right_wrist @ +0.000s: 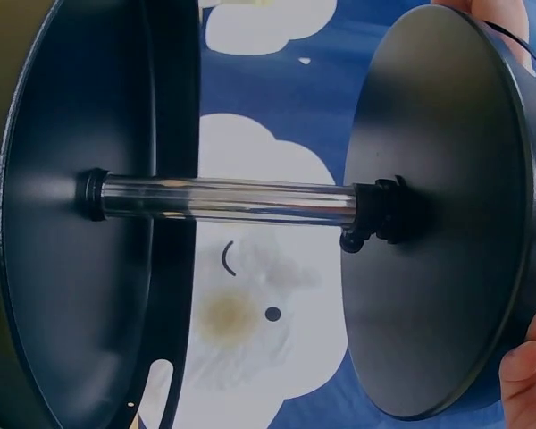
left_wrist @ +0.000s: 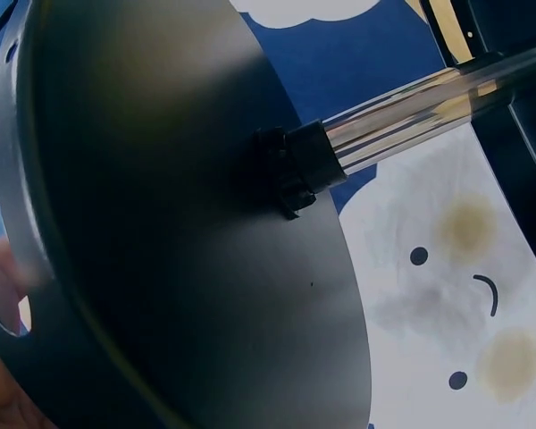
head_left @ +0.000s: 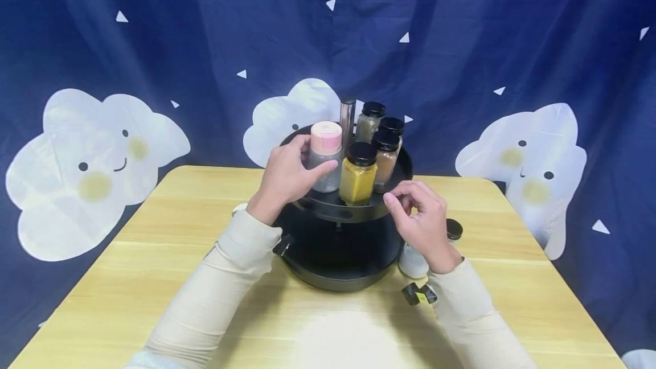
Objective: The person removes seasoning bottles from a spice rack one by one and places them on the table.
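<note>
A black two-tier rack (head_left: pixel 342 285) with a shiny metal post (head_left: pixel 347 121) stands on the table. On its upper tray (head_left: pixel 338 214) my left hand (head_left: pixel 290 172) grips a clear bottle (head_left: pixel 326 178) with a pink-and-white cap, fingers behind it and thumb across its front. Beside the bottle stands a square jar of yellow powder (head_left: pixel 357 181) with a black lid. My right hand (head_left: pixel 421 218) is at the tray's right front rim, fingers loosely curled and thumb tip near the index finger. From below, the right wrist view shows the upper tray's underside (right_wrist: pixel 438 295) and fingertips (right_wrist: pixel 523 362) at its edge.
Behind the yellow jar stand several black-lidded jars, among them a brown-filled one (head_left: pixel 385 161). Right of the rack, partly behind my right wrist, are a black-lidded container (head_left: pixel 454 229) and a whitish jar (head_left: pixel 412 262). The lower tray (head_left: pixel 333 249) sits beneath. A blue curtain (head_left: pixel 435 73) hangs behind.
</note>
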`<state>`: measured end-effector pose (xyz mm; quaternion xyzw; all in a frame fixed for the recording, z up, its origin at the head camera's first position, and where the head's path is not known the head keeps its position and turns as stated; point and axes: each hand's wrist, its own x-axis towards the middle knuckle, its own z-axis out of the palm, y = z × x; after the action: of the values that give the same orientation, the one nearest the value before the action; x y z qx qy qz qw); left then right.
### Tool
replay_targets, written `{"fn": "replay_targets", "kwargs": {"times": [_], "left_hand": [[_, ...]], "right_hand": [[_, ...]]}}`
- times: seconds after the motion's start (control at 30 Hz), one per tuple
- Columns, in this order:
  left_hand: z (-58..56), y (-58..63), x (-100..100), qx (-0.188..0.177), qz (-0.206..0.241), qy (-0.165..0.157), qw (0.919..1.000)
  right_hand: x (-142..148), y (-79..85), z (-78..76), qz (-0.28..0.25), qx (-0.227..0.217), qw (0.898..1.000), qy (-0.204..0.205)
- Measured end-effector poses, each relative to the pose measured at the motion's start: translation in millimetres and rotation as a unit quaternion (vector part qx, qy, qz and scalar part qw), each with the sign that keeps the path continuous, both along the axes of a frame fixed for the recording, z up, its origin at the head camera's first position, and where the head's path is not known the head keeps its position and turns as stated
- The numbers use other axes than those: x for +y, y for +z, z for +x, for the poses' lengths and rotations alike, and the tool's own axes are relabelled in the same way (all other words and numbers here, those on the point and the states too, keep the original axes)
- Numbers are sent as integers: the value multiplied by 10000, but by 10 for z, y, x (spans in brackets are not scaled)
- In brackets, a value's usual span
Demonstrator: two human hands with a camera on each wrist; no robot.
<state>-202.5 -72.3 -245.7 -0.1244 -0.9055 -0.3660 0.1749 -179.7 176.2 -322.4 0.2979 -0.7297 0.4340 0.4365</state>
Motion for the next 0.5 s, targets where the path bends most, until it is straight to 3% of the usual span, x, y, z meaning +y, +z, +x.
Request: {"fn": "replay_targets", "kwargs": {"times": [0.5], "left_hand": [[-7,-9,3,113,108,41,9999]], "right_hand": [[6,-12,-9,-7,-2,10000,17]]}}
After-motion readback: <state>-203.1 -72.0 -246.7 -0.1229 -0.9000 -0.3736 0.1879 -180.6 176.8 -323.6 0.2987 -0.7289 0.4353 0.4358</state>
